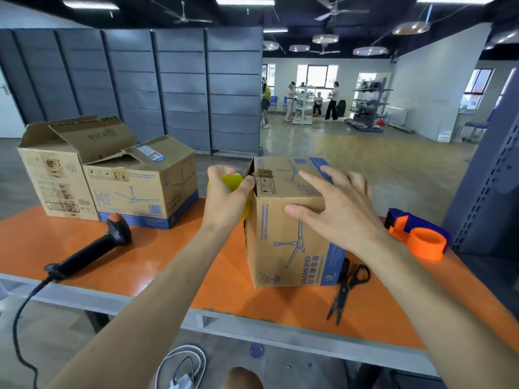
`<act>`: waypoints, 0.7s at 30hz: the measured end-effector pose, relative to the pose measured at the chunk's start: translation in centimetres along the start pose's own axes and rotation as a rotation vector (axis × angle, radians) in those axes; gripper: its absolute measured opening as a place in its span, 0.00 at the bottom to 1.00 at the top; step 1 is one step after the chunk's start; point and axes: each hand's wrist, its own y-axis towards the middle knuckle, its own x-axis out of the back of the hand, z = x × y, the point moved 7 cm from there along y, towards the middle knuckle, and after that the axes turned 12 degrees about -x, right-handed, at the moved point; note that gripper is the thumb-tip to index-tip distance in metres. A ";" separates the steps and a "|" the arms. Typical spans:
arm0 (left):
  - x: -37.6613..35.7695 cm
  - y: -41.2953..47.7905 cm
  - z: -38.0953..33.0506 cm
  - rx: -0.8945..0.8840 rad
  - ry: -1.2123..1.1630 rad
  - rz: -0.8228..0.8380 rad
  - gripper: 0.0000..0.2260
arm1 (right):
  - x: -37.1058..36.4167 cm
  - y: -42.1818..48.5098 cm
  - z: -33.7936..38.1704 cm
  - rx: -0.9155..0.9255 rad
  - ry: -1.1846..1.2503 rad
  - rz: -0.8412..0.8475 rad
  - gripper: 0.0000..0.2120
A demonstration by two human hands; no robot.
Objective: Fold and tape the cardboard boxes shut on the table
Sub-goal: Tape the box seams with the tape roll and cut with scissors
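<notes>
My left hand (227, 192) curls around a roll of yellow tape (233, 181), holding it against the upper left edge of a brown cardboard box printed with a blue ceiling fan (289, 248). My right hand (337, 203) lies spread and flat across the box top, thumb hooked over the near edge, pressing the flaps down. The box stands upright at the middle of the orange table (174, 256), near its front edge.

I judge the box light and probably empty, so it would slide or tip under a hard pull on the tape. The spread palm on top is the right hold, as it pins both the flaps and the box. The corrugated walls are stiff at the corners but give in mid-panel, and the flaps will spring open if released before the tape bites. The tape's free end is hidden from me.

Black scissors (346, 287) lie just beside the box on its right, and an orange and blue tape dispenser (421, 237) sits further right. A black handheld barcode scanner (95, 248) rests to the left with its cable trailing off the table. Behind it, a tall open carton (53, 178) and a wider fan-printed carton (146, 192) stand touching with their flaps still up, not yet sealed.
</notes>
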 end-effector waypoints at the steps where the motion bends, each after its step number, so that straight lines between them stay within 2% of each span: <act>1: 0.0 0.1 -0.1 -0.002 0.009 -0.005 0.15 | -0.1 0.0 -0.3 -0.029 -0.005 0.026 0.40; 5: 0.4 0.6 -0.6 0.007 0.032 0.007 0.17 | -0.2 -0.1 -1.0 -0.092 0.086 0.125 0.40; 11: 0.1 2.1 -0.9 0.114 0.042 0.187 0.21 | 0.0 -0.1 -0.7 -0.142 0.136 0.134 0.40; 17: 0.3 1.6 -0.2 0.129 -0.014 0.148 0.21 | -0.2 0.2 -0.4 -0.137 0.094 0.166 0.40; 21: -0.3 0.8 0.4 0.112 -0.060 0.119 0.19 | -0.1 0.2 0.1 -0.105 0.028 0.119 0.37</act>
